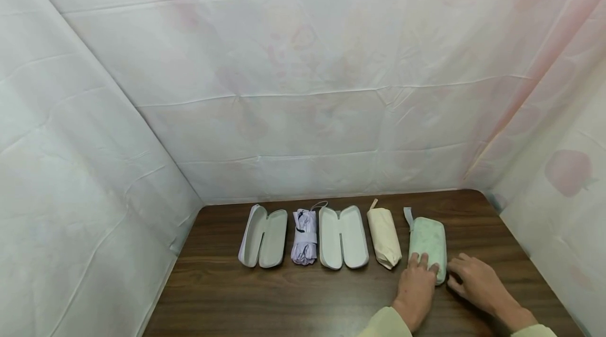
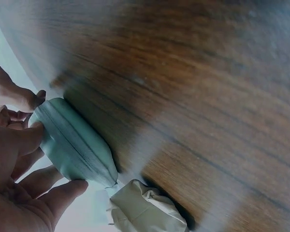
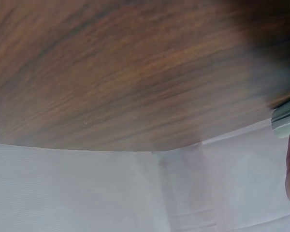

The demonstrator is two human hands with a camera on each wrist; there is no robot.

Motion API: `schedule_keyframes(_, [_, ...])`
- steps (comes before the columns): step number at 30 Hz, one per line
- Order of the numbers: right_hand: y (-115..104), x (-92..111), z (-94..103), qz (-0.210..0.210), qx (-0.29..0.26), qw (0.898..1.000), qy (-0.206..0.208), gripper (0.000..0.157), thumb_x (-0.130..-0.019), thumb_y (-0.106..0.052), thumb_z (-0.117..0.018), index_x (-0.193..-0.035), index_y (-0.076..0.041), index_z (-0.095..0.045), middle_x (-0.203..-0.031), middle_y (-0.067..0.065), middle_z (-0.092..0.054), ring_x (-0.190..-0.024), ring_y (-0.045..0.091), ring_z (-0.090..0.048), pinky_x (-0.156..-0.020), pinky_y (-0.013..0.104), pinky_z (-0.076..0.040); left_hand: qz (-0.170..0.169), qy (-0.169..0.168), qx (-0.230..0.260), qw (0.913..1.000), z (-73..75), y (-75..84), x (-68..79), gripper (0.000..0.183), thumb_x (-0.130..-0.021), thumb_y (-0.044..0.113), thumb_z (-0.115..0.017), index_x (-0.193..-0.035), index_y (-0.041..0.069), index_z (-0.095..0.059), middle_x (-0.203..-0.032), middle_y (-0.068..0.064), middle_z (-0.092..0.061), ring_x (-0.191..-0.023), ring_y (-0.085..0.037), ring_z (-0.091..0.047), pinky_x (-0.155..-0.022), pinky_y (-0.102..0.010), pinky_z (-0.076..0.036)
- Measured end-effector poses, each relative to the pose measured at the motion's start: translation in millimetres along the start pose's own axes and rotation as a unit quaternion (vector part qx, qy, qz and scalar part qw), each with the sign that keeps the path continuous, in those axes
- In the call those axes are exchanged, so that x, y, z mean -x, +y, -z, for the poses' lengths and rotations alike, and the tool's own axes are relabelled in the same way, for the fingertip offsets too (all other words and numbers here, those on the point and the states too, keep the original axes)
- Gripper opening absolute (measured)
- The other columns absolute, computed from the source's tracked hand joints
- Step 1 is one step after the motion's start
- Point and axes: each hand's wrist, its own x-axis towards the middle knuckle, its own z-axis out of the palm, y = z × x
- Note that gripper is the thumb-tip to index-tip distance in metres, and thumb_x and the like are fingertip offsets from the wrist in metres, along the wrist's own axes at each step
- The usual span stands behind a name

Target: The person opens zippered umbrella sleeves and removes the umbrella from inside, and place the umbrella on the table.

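Observation:
A pale green zipped pouch (image 1: 428,242) with a grey strap lies at the right end of a row on the table. My left hand (image 1: 416,287) rests on its near half, fingers reaching forward over the top. In the left wrist view, the thumb and fingers of that left hand (image 2: 19,179) spread along the pouch (image 2: 75,142), whose zipper runs along the side. My right hand (image 1: 478,282) is at the pouch's near right edge, fingers bent. I cannot tell whether its thumb and finger pinch anything there.
Left of the green pouch lie a cream pouch (image 1: 384,236), an open white glasses case (image 1: 354,237), a folded lilac umbrella (image 1: 304,237) and another open glasses case (image 1: 273,240). The dark wooden table (image 1: 265,300) is bordered by pale hanging sheets (image 1: 303,126).

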Motion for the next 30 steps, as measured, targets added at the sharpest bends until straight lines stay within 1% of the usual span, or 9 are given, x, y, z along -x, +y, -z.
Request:
schedule_keyframes(4, [-3.1, 1.4, 1.3, -0.007, -0.006, 1.000, -0.008, 0.029, -0.064, -0.007, -0.085, -0.079, -0.024, -0.068, -0.074, -0.021, -0.052, -0.068, -0.005, -0.032, -0.053, 0.023, -0.035, 0.007, -0.002, -0.004, 1.0000, -0.4, 2.3, 0.2, 0.035, -0.098, 0.034, -0.075, -0.130, 0.047, -0.069, -0.140, 0.014, -0.061, -0.123, -0.007, -0.054, -0.071, -0.018, -0.054])
schedule_keyframes(8, [-6.2, 2.1, 2.3, -0.011, -0.006, 1.000, -0.013, 0.031, -0.064, -0.006, -0.086, -0.077, -0.026, -0.065, -0.074, -0.022, -0.050, -0.067, -0.005, -0.031, -0.053, 0.022, -0.034, 0.014, 0.002, -0.004, 0.9999, -1.5, 4.6, -0.8, 0.034, -0.098, 0.035, -0.075, -0.129, 0.046, -0.070, -0.137, 0.014, -0.061, -0.120, -0.006, -0.054, -0.070, -0.017, -0.054])
schedule_keyframes(10, [-7.1, 2.7, 2.4, -0.011, -0.010, 1.000, -0.016, 0.032, -0.064, -0.006, -0.087, -0.077, -0.026, -0.065, -0.074, -0.022, -0.051, -0.067, -0.005, -0.032, -0.053, 0.022, -0.034, 0.014, -0.006, -0.002, 0.9999, -1.9, 5.4, -1.7, 0.034, -0.098, 0.036, -0.075, -0.131, 0.046, -0.069, -0.139, 0.013, -0.061, -0.120, -0.006, -0.054, -0.070, -0.017, -0.054])
schedule_keyframes(14, [-8.8, 3.7, 3.2, -0.012, -0.018, 1.000, -0.021, 0.033, -0.066, -0.006, -0.088, -0.078, -0.027, -0.066, -0.074, -0.023, -0.052, -0.067, -0.006, -0.031, -0.054, 0.022, -0.034, 0.010, -0.034, 0.003, 0.9994, -1.4, 6.7, -3.5, 0.037, -0.100, 0.038, -0.073, -0.135, 0.045, -0.066, -0.145, 0.013, -0.058, -0.127, -0.007, -0.054, -0.074, -0.017, -0.055])
schedule_keyframes(16, [-9.5, 4.1, 3.6, -0.012, -0.019, 1.000, -0.021, 0.034, -0.066, -0.006, -0.088, -0.078, -0.027, -0.065, -0.074, -0.024, -0.051, -0.067, -0.006, -0.030, -0.054, 0.022, -0.033, 0.012, -0.037, 0.001, 0.9992, -0.7, 7.6, -3.9, 0.038, -0.099, 0.039, -0.074, -0.136, 0.044, -0.066, -0.147, 0.013, -0.058, -0.129, -0.008, -0.055, -0.076, -0.016, -0.056])
schedule_keyframes(24, [-12.3, 5.3, 4.6, -0.008, -0.018, 1.000, -0.023, 0.037, -0.066, -0.007, -0.088, -0.075, -0.029, -0.061, -0.073, -0.025, -0.046, -0.067, -0.005, -0.029, -0.054, 0.022, -0.031, 0.027, -0.021, -0.009, 0.9994, -1.9, 11.6, -3.6, 0.031, -0.099, 0.042, -0.073, -0.129, 0.042, -0.068, -0.144, 0.011, -0.060, -0.129, -0.009, -0.054, -0.075, -0.016, -0.056])
schedule_keyframes(30, [-14.3, 4.6, 6.2, -0.005, -0.026, 0.999, -0.022, 0.040, -0.065, -0.006, -0.088, -0.074, -0.031, -0.058, -0.073, -0.026, -0.043, -0.068, -0.006, -0.027, -0.055, 0.020, -0.030, 0.030, -0.018, -0.006, 0.9994, -1.7, 12.9, -4.4, 0.031, -0.098, 0.045, -0.073, -0.129, 0.041, -0.069, -0.144, 0.011, -0.061, -0.129, -0.009, -0.055, -0.075, -0.017, -0.056])
